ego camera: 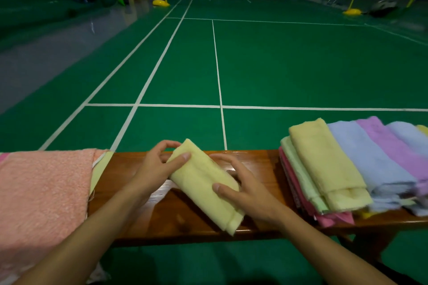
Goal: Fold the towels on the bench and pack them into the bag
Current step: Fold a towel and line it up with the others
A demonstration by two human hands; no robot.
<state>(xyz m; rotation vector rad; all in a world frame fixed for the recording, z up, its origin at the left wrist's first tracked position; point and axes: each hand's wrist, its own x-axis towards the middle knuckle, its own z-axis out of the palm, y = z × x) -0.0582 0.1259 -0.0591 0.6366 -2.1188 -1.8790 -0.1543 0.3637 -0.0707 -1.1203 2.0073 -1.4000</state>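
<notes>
A folded pale yellow towel [203, 183] lies slantwise on the brown wooden bench [176, 217], in the middle. My left hand [157, 166] grips its far end, thumb on top and fingers curled behind. My right hand [240, 187] holds its right side, thumb pressed on the cloth and fingers wrapped round the far edge. To the right sits a stack of folded towels [347, 169] in yellow, blue, purple, green and pink. A large pink towel [41, 196] lies spread over the bench's left end. No bag is in view.
Beyond the bench stretches a green court floor [278, 65] with white lines. Yellow net posts [159, 2] on bases and a net stand at the far end. The bench's front edge runs close to my arms.
</notes>
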